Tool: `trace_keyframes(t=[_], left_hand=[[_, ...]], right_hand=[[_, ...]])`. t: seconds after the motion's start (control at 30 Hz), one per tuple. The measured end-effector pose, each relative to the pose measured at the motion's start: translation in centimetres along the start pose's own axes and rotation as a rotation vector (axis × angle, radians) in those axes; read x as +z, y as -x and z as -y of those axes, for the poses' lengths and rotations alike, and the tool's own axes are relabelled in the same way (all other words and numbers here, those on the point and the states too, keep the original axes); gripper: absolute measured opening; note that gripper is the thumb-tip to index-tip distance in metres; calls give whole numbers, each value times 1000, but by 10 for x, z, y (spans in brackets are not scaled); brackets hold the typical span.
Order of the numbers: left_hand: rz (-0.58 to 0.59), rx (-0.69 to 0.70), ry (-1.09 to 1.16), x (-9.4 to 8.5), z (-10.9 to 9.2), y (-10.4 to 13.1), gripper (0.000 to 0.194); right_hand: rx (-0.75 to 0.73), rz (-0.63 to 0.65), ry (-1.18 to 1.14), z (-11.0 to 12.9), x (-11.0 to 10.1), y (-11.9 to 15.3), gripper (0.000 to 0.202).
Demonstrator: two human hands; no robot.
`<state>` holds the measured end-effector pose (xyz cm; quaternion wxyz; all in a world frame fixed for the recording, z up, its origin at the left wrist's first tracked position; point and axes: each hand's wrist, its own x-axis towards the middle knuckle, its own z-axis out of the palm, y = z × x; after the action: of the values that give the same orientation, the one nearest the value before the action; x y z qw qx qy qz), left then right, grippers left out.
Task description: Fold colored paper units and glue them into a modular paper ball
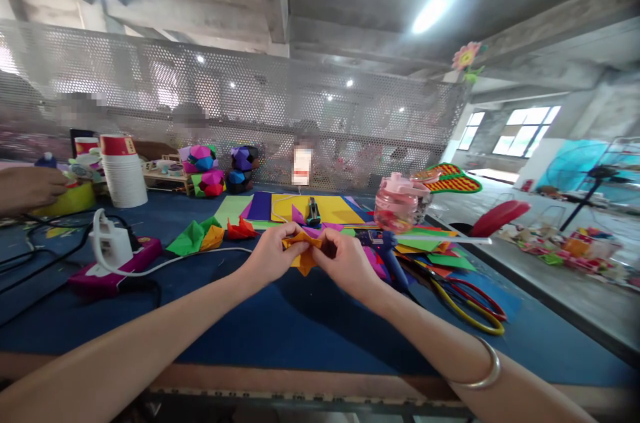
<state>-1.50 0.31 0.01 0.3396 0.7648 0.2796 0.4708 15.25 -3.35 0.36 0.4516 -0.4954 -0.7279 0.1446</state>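
Above the blue table, my left hand (277, 251) and my right hand (349, 260) pinch a folded orange paper piece (305, 261) between them. Purple paper shows just behind the fingers. Behind my hands, a dark stapler-like tool (313, 211) lies on yellow paper sheets (337, 209). Folded green paper (193, 238), a small orange piece (213, 238) and a red one (241, 229) rest to the left. Beside my right hand is a blue glue gun (387, 251) with a clear stick.
Scissors (470, 303) with red and yellow handles lie on the right, near a pink bottle (397, 203). At left are a purple power strip (117, 269) with cables, stacked paper cups (123, 173) and another person's hand (33, 189). Colourful paper balls (206, 171) stand at the back.
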Motion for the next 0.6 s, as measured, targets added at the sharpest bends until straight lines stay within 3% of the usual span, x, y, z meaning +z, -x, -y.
trace_keyframes(t=[0.3,0.5,0.6], left_hand=[[10,-53,22,-2,2,-2,11],[1,-210,185,-2,-1,0,25],[14,-223,222,-2,-2,0,27]], right_hand=[[12,44,6,3,-1,1,17],[-9,-1,-100,4,0,0,16],[-7,-10,-145,2,1,0,18]])
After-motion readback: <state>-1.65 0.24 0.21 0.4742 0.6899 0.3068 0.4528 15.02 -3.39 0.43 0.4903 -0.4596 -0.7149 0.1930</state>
